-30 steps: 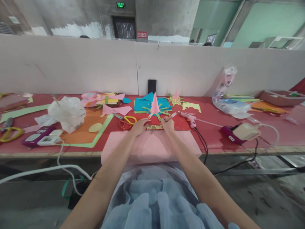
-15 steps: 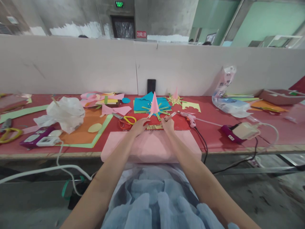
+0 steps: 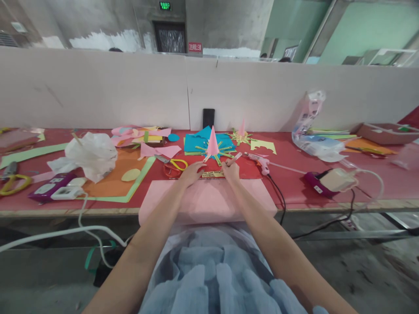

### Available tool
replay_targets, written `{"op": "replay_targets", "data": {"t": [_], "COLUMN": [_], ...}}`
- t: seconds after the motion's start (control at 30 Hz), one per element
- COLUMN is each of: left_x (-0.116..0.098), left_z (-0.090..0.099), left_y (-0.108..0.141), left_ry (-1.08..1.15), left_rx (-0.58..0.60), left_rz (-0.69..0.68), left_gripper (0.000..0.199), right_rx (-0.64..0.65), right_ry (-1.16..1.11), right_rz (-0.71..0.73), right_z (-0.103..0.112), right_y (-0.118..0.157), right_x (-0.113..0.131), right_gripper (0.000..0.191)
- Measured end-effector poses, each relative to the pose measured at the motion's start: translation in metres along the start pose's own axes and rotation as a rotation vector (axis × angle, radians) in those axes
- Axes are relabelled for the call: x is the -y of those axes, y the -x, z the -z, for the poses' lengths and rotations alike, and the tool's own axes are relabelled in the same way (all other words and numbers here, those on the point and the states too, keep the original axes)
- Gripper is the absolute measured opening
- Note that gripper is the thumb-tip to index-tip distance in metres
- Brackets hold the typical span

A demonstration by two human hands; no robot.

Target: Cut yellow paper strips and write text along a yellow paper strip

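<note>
My right hand [image 3: 231, 171] is closed around a pale pen [image 3: 237, 156], its tip end low over a small yellow paper strip [image 3: 212, 174] with dark writing on it. My left hand [image 3: 193, 173] lies at the strip's left end, fingers stretched out over the red surface. Just beyond both hands stands a pink paper cone [image 3: 213, 143] with yellow-green strips spread around its base. Yellow-handled scissors [image 3: 178, 164] lie left of the cone, close to my left hand. A pink glue gun [image 3: 262, 163] rests to the right of my right hand.
Blue paper sheets [image 3: 193, 141] lie behind the cone, with a second pink cone [image 3: 241, 129] nearby. On the left are orange paper [image 3: 113, 185], crumpled white plastic [image 3: 93, 152] and a purple power strip [image 3: 49, 188]. Another purple device [image 3: 317, 185] with cables sits right.
Hands, pen and paper strip stay almost in place. The whole view has shifted very slightly.
</note>
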State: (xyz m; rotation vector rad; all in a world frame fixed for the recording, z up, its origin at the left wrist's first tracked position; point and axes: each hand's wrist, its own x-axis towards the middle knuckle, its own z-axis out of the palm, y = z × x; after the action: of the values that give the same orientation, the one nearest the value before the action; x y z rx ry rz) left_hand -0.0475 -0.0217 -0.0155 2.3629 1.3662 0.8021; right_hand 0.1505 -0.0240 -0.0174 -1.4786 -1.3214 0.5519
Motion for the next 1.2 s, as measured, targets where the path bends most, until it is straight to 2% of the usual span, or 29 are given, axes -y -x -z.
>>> {"op": "replay_targets", "data": {"t": [0.63, 0.93, 1.07, 1.2], "left_x": [-0.0015, -0.0024, -0.0022, -0.0014], "left_z": [0.0016, 0.0017, 0.0016, 0.0013], "left_y": [-0.0002, 0.0003, 0.0006, -0.0001], "left_ry": [0.001, 0.009, 0.005, 0.005], "left_rx": [0.013, 0.013, 0.012, 0.016], "left_rz": [0.007, 0.014, 0.014, 0.017], "left_gripper": [0.035, 0.035, 0.034, 0.034], "right_rx": [0.006, -0.035, -0.020, -0.024], "right_ry": [-0.055, 0.035, -0.054, -0.147], "right_rz": [-0.050, 0.036, -0.036, -0.007], "right_z": [0.0004, 0.0004, 0.0015, 0.0019], "right_y": [-0.0002, 0.0007, 0.0012, 0.0027], "right_x": [-0.0003, 0.0000, 0.0011, 0.0037], "right_gripper": [0.022, 0.026, 0.023, 0.027]}}
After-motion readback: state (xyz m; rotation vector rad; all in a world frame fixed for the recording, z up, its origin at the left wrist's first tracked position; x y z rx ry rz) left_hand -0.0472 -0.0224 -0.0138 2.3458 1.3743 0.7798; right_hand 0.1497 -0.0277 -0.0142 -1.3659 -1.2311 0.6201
